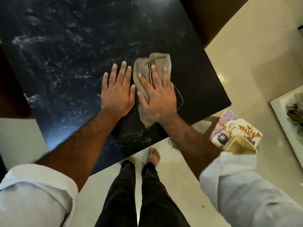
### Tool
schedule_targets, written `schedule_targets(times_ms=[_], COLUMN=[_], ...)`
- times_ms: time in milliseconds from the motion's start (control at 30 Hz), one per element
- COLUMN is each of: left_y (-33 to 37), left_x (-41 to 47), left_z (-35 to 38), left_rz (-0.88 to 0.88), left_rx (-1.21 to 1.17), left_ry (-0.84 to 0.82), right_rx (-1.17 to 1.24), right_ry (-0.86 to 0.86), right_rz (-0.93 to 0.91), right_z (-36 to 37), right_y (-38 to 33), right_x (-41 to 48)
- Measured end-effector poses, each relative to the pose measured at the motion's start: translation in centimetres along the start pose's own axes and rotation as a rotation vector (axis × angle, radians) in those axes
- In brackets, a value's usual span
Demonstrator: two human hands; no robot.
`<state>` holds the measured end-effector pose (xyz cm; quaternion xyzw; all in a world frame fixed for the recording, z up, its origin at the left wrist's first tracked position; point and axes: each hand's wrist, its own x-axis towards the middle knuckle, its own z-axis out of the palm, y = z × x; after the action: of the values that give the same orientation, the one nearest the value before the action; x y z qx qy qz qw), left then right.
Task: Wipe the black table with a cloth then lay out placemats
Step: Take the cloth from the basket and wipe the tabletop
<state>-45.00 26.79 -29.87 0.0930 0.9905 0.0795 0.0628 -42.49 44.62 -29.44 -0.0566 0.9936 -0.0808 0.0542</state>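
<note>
Left hand: the left hand (117, 94) lies palm down on the black desk (65, 54), fingers straight and slightly spread, holding nothing; its grip is apart and flat. The forearm runs back to a rolled pale sleeve (36, 194).
Right hand: the right hand (158, 97) presses palm down on the cloth (147, 68), fingers spread flat over it, not curled round it; the grip is apart, pinning the cloth to the desk. Its thumb side is just beside the left hand, almost touching.
Cloth: tan and crumpled, it lies under the right hand near the desk's right corner. It bunches out beyond the fingertips and trails below the heel of the palm. A loose thread (180, 99) loops from it to the right of the hand.
Desk: a dark glossy top with pale smeared streaks over most of the surface left of the cloth; the part right of the cloth looks plain dark.
Placemats: a stack of floral-patterned placemats (236, 131) sits off the desk, below and right of its right corner, partly hidden by the right sleeve.
Floor: a pale tiled floor (246, 63) surrounds the desk; a bare foot (153, 155) and dark trousers (131, 194) stand at the desk's near edge.
Far right: a pale-edged object (287, 115) lies beyond the placemats; what it is I cannot tell.
</note>
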Motion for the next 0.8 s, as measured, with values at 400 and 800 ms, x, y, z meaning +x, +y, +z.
schedule_targets(times_ms=[400,800], left_y=[-8.8,-12.5], left_x=[-6.8,-8.1], left_z=[-0.9,-2.3], left_rz=[-0.177,-0.088], left_rx=[0.027,0.024], left_ry=[0.001,-0.059], right_rx=[0.002,-0.031], right_ry=[0.017,-0.099], right_rz=[0.190,0.026], right_z=[-0.4,1.3], right_y=[3.1,-2.8], right_x=[0.3,-13.5])
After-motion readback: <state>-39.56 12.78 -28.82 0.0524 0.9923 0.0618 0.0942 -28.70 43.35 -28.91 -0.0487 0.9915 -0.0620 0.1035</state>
